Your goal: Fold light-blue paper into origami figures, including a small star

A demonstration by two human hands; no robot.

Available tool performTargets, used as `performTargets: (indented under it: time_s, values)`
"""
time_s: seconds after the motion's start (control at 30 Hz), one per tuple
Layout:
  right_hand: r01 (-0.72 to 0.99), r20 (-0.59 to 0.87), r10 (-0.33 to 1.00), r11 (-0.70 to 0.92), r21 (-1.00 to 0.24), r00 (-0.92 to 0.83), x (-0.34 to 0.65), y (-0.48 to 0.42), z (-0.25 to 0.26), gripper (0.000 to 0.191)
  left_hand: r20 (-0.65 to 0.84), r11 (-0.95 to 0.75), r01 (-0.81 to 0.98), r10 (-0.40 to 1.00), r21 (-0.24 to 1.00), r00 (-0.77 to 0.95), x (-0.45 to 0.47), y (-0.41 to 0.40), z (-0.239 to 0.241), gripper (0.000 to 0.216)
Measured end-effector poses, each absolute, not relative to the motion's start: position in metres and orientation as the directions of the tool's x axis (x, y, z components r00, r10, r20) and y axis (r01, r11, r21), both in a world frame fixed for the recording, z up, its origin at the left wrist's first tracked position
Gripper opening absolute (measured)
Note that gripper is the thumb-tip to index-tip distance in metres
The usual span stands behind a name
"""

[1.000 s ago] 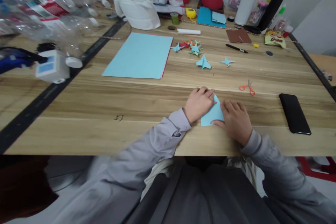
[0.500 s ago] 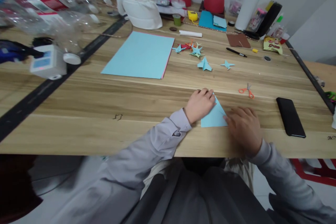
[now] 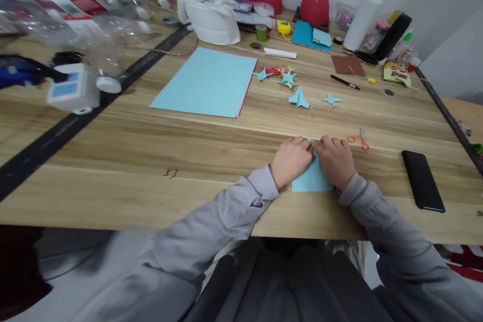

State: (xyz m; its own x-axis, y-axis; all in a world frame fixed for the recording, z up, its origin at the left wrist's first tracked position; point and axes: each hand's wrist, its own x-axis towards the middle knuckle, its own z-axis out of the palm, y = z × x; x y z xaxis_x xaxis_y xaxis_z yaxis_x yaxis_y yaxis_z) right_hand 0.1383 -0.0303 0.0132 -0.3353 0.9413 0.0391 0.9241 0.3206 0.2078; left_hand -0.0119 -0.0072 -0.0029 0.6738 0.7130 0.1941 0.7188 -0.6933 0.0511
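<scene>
A small folded light-blue paper (image 3: 311, 180) lies flat on the wooden table (image 3: 188, 161) near its front edge. My left hand (image 3: 291, 160) rests on the paper's left side with fingers curled, fingertips at its top point. My right hand (image 3: 335, 161) presses on the right side, fingers bent and meeting the left fingertips at the top corner. Both hands cover most of the paper; only its lower part shows.
Orange scissors (image 3: 358, 138) lie just right of my hands, a black phone (image 3: 422, 180) farther right. A large blue sheet (image 3: 207, 82) and several small folded paper shapes (image 3: 298, 96) lie beyond. A pen (image 3: 344, 82), paper towel roll (image 3: 361, 16) and plastic bottles (image 3: 75, 5) crowd the back and left.
My right hand has slid from the paper's lower right corner up to its top point, beside the left fingertips. The left hand has stayed on the paper's left edge.
</scene>
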Motion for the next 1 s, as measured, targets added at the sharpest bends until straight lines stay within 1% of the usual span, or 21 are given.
performTargets:
  time_s: [0.17, 0.3, 0.5, 0.7, 0.83, 1.0]
  values:
    - [0.916, 0.027, 0.937, 0.333, 0.226, -0.347, 0.133, -0.014, 0.017, 0.039, 0.186, -0.668, 0.742, 0.737, 0.057, 0.649, -0.011, -0.009, -0.003, 0.030]
    - [0.905, 0.035, 0.925, 0.363, 0.222, -0.379, 0.137, -0.019, 0.013, 0.041, 0.181, -0.651, 0.756, 0.754, 0.072, 0.632, -0.011, -0.010, -0.004, 0.028]
    - [0.918, 0.068, 0.928, 0.350, 0.185, -0.368, 0.146, -0.038, 0.008, 0.042, 0.215, -0.688, 0.723, 0.717, 0.065, 0.663, -0.015, -0.006, -0.006, 0.026]
    - [0.915, 0.041, 0.927, 0.361, 0.181, -0.374, 0.139, -0.022, 0.011, 0.041, 0.175, -0.682, 0.728, 0.727, 0.067, 0.664, -0.015, -0.005, -0.003, 0.029]
    - [0.916, 0.015, 0.924, 0.377, 0.140, -0.382, 0.143, -0.012, 0.008, 0.043, 0.212, -0.678, 0.731, 0.727, 0.075, 0.652, -0.017, -0.006, -0.007, 0.030]
    - [0.915, 0.022, 0.917, 0.395, 0.084, -0.398, 0.155, -0.022, 0.004, 0.041, 0.254, -0.694, 0.717, 0.705, 0.060, 0.662, -0.021, -0.005, -0.014, 0.027]
